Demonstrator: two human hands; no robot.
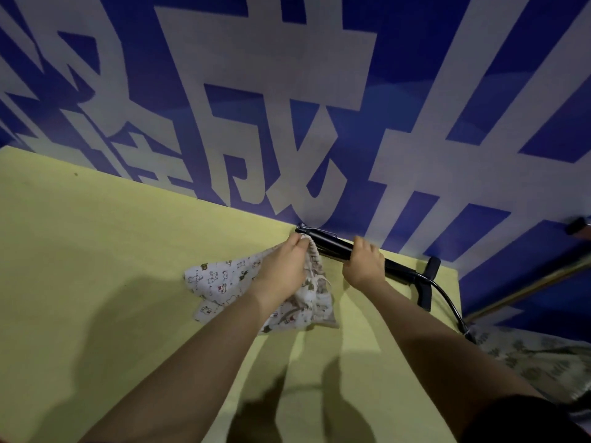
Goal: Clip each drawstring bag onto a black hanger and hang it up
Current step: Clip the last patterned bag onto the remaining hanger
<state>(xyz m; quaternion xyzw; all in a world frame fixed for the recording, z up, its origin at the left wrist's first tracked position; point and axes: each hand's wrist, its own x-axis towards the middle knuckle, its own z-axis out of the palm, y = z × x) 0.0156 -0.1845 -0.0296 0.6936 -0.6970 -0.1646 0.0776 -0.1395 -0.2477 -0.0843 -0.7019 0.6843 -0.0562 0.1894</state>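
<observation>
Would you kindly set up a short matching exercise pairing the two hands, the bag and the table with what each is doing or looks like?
Things:
1. left hand
2. right hand
3. drawstring bag
4. table

States:
A. yellow-green surface
B. grips the black hanger
C. white cloth with small animal prints
D. pinches the bag's top edge by the hanger's end

Pairs: 1-D, 2-B, 3-C, 4-A

Blue printed backdrop banner (399, 100) behind the yellow-green surface (96, 251): very large pale grey Chinese characters, cropped by the frame edges. One character near the centre reads as 成 (271, 129); the others are cut off and cannot be read with certainty.

White patterned drawstring bag (220, 279): small cartoon animal prints only; no legible lettering.
</observation>
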